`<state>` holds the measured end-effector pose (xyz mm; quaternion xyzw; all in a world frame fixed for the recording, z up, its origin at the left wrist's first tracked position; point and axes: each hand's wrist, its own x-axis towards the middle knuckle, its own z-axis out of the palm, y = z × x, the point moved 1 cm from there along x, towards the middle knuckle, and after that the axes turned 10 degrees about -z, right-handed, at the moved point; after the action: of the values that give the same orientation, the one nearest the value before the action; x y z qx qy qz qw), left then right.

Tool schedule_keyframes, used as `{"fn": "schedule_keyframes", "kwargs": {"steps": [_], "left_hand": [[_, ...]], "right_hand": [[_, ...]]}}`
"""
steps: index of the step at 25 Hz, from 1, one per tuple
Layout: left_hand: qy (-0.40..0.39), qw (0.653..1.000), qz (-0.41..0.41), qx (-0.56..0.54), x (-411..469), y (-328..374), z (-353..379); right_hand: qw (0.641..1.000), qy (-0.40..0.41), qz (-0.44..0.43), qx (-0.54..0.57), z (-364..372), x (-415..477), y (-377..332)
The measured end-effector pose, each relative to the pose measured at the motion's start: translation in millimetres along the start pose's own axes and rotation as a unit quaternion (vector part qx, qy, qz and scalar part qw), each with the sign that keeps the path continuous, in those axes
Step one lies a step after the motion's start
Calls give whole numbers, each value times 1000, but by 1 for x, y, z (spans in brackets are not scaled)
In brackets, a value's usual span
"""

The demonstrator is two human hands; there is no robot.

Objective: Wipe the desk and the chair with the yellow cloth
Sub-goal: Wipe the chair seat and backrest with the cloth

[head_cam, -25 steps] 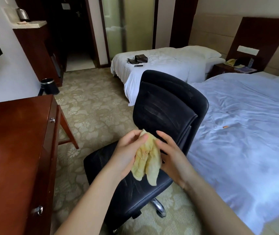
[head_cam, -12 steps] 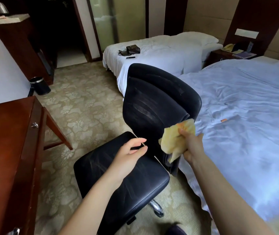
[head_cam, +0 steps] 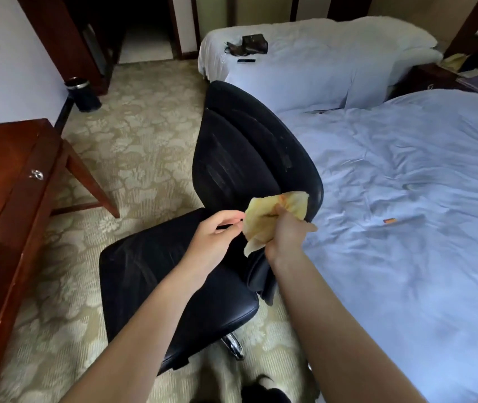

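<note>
The right hand (head_cam: 285, 234) is held out in front of the lower right edge of the chair (head_cam: 232, 158) back, its back turned to the camera, and its fingers are curled tightly round the bunched yellow cloth (head_cam: 258, 218), which sticks out above and below the fist. The cloth is pressed close to the chair back, though contact cannot be made out. The left hand (head_cam: 213, 242) is raised over the rear of the chair seat, palm turned inward, fingers loosely bent with nothing seen in them; its fingertips are found just beside the cloth's left edge, and whether they touch it cannot be told. One cloth, one chair and one desk (head_cam: 5, 175) are counted, the desk being set to the left of the chair. Two beds are counted: one (head_cam: 406, 213) just to the right of the chair, and one (head_cam: 319, 53) behind it. One dark waste bin (head_cam: 82, 94) is seen far to the chair's left rear. Compared with half a second ago, the gap between the left hand and the cloth is narrowed, while the cloth is kept in the right hand alone.
</note>
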<state>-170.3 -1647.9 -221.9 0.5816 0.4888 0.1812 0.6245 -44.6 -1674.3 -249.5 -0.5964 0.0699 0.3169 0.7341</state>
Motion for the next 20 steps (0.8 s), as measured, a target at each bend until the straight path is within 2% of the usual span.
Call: {"fn": "schedule_keyframes", "kwargs": {"steps": [3, 11, 17, 20], "left_hand": [[4, 1000, -10, 9, 19, 5, 11], [-52, 997, 2, 56, 75, 19, 17], [-22, 999, -8, 35, 115, 25, -12], [16, 999, -31, 20, 132, 24, -26]], "right_hand": [[997, 5, -34, -73, -2, 18, -3], [990, -34, -114, -78, 12, 71, -16], [971, -37, -200, -127, 43, 110, -7], [957, 5, -259, -132, 66, 124, -2]]}}
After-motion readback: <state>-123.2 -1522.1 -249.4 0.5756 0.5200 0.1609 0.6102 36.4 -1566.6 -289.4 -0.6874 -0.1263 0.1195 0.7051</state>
